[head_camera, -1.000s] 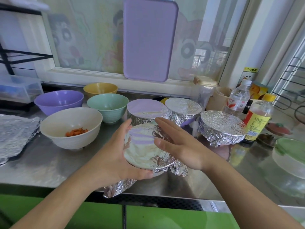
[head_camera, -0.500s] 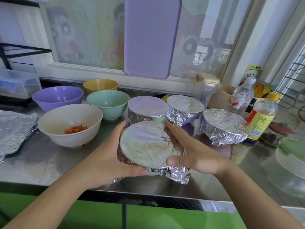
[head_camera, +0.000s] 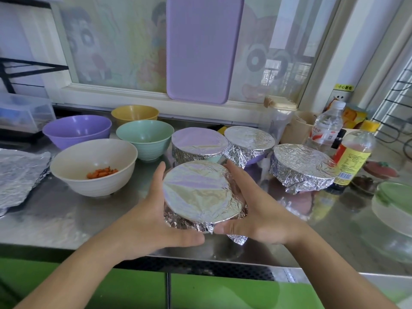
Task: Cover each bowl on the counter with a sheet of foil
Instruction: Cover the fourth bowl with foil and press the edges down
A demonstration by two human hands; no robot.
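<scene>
Pressing loose foil (head_camera: pixel 201 223) snug, we cup the bowl (head_camera: pixel 197 192) with left hand (head_camera: pixel 153 216) and right hand (head_camera: pixel 259 216) curled round it; skirt now tucked, four bowls remain uncovered.

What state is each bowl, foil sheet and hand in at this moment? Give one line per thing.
Foil-covered bowl in front: covered, gripped by both hands.
Left hand: pressing foil against the bowl's side.
Right hand: pressing foil against the bowl's side.
Three foil-covered bowls behind: covered.
Cream bowl: uncovered, holds orange pieces.
Purple bowl: uncovered.
Green bowl: uncovered.
Yellow bowl: uncovered.
Spare foil sheets: lying flat.
</scene>
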